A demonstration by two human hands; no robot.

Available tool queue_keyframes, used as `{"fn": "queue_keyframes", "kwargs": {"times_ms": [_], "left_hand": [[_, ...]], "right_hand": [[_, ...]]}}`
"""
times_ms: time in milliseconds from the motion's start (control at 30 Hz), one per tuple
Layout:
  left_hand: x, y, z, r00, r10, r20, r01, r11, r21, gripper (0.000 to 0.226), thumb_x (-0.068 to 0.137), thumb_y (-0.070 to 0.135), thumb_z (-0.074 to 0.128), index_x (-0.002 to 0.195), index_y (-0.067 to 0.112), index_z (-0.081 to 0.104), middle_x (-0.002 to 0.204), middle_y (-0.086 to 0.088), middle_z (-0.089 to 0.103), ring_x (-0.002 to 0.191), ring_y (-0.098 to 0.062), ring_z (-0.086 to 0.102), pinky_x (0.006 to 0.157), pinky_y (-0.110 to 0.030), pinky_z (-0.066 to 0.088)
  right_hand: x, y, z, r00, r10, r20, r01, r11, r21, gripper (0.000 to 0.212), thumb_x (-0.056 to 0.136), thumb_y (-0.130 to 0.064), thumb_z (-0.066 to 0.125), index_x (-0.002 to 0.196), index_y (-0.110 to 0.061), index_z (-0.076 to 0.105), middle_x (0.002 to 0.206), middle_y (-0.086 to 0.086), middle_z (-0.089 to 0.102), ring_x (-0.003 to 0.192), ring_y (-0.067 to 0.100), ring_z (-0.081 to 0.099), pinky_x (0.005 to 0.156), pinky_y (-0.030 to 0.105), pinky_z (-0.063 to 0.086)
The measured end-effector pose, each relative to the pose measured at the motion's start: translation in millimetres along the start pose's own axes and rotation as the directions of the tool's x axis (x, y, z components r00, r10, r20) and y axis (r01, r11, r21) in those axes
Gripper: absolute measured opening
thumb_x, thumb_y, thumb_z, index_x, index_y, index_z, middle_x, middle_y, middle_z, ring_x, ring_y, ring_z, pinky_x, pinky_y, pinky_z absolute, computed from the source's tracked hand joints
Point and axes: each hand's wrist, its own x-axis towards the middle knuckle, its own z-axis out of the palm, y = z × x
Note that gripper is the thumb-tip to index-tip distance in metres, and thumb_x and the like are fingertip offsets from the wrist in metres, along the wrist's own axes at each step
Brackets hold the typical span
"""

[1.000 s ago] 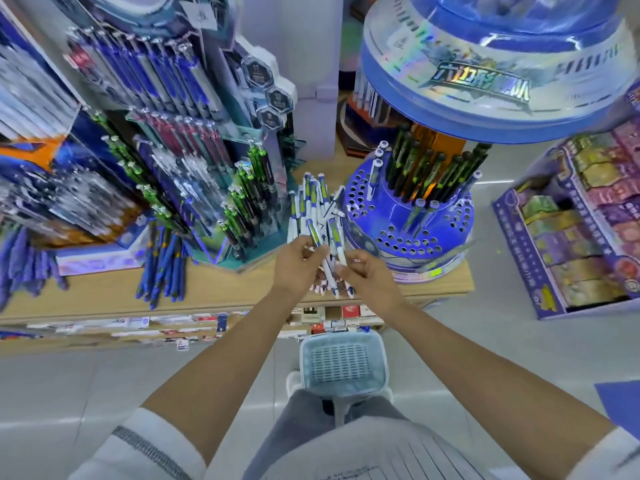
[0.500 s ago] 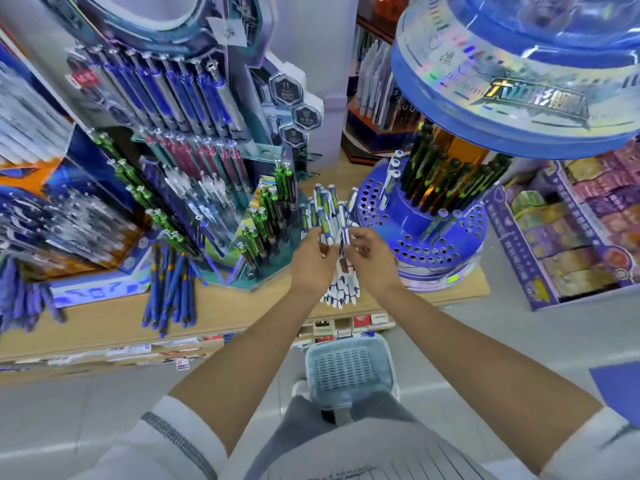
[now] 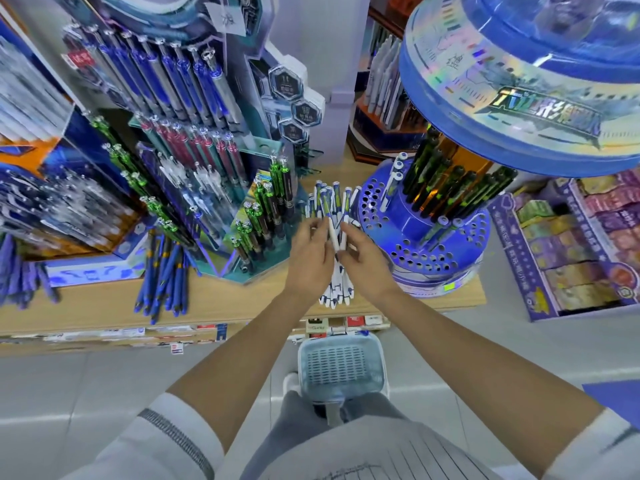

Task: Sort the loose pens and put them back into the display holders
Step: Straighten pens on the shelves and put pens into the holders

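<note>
You are gripping the bundle of white-and-blue plastic pens in your left hand and right hand, fingers curling round it, over the near edge of the wooden worktop, just left of the round blue perforated holder.

Mid-length of pen bundle hidden behind left hand and right hand, canopy cut off above, shelf labels unreadable

The white-and-blue pens have been gathered from a loose fan into a tighter bunch; their ends now stick out at 6 o'clock below the left hand and right hand, brought closer together.
</note>
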Motion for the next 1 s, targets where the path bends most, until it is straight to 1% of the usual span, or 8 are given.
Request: {"fn": "queue_keyframes", "kwargs": {"times_ms": [200,300,367,533,633,700,833,1000], "left_hand": [[-4.2,-11.5,4.8,0.988,0.077,0.132,-0.102,0.975,0.197,0.057,0.104,0.020,0.034,0.153,0.014,0.006,0.162,-0.009,0.004,0.149,-0.025,0.003,0.121,-0.036,0.005],[-4.9,-15.4,6.0,0.986,0.096,0.133,-0.118,0.978,0.173,0.057,0.104,0.020,0.033,0.153,0.014,0.005,0.162,-0.010,0.001,0.149,-0.024,0.000,0.122,-0.037,0.005],[-6.1,-15.6,5.5,0.987,0.099,0.126,-0.114,0.987,0.117,0.057,0.104,0.020,0.032,0.153,0.013,0.005,0.162,-0.009,0.001,0.149,-0.022,0.000,0.122,-0.036,0.006],[-7.5,-17.2,3.1,0.989,0.082,0.122,-0.088,0.995,0.048,0.057,0.105,0.024,0.030,0.154,0.014,0.004,0.162,-0.004,-0.001,0.149,-0.015,-0.002,0.122,-0.034,0.006],[-6.5,-20.0,3.6,0.990,0.080,0.118,-0.085,0.996,0.038,0.057,0.105,0.024,0.030,0.154,0.012,0.004,0.162,-0.006,-0.002,0.149,-0.015,-0.002,0.122,-0.037,0.008],[-8.2,-21.9,3.9,0.990,0.072,0.121,-0.076,0.997,0.028,0.058,0.104,0.025,0.031,0.154,0.013,0.004,0.162,-0.005,-0.003,0.149,-0.016,-0.002,0.122,-0.039,0.010],[-14.7,-25.4,2.3,0.991,0.067,0.119,-0.074,0.996,0.049,0.059,0.104,0.026,0.033,0.154,0.017,0.003,0.162,-0.005,-0.002,0.149,-0.018,-0.001,0.121,-0.041,0.014],[-21.2,-30.5,1.4,0.989,0.009,0.147,-0.022,0.996,0.084,0.059,0.104,0.031,0.034,0.154,0.022,0.004,0.162,-0.004,-0.002,0.149,-0.017,0.000,0.120,-0.040,0.018]], "right_hand": [[1.7,-0.7,0.1,0.997,-0.041,0.063,0.048,0.992,-0.113,0.064,0.093,0.003,0.052,0.150,-0.008,0.026,0.151,0.008,0.035,0.136,0.020,0.040,0.114,0.039,0.034],[-4.3,-1.2,-1.5,0.995,-0.080,0.051,0.090,0.970,-0.228,0.061,0.093,0.001,0.052,0.149,-0.008,0.029,0.148,0.011,0.032,0.136,0.021,0.038,0.114,0.022,0.026],[-7.9,-3.1,-2.2,0.993,-0.113,0.040,0.120,0.956,-0.268,0.057,0.092,0.002,0.052,0.146,-0.007,0.035,0.144,0.012,0.035,0.133,0.020,0.039,0.103,0.009,0.022],[-1.1,-5.0,-2.2,0.991,-0.116,0.063,0.129,0.950,-0.283,0.057,0.093,0.000,0.051,0.147,-0.003,0.033,0.152,0.011,0.029,0.140,0.023,0.033,0.117,0.029,0.025],[6.0,-10.4,-2.9,0.992,-0.081,0.097,0.106,0.953,-0.283,0.058,0.095,0.000,0.048,0.150,-0.005,0.027,0.157,0.008,0.022,0.146,0.019,0.021,0.113,0.013,0.011],[6.9,-10.9,-4.9,0.993,-0.079,0.087,0.100,0.958,-0.269,0.060,0.095,0.000,0.048,0.150,-0.009,0.027,0.158,0.005,0.022,0.146,0.017,0.021,0.109,0.010,0.012],[-0.7,-4.1,-7.0,0.992,-0.098,0.077,0.113,0.970,-0.214,0.060,0.094,0.001,0.052,0.148,-0.013,0.033,0.157,0.003,0.024,0.144,0.016,0.026,0.118,0.031,0.023],[-6.3,9.0,-3.9,0.990,-0.111,0.090,0.126,0.975,-0.182,0.064,0.091,0.000,0.056,0.148,-0.016,0.033,0.158,0.000,0.022,0.146,0.010,0.017,0.118,0.039,0.026]]}}
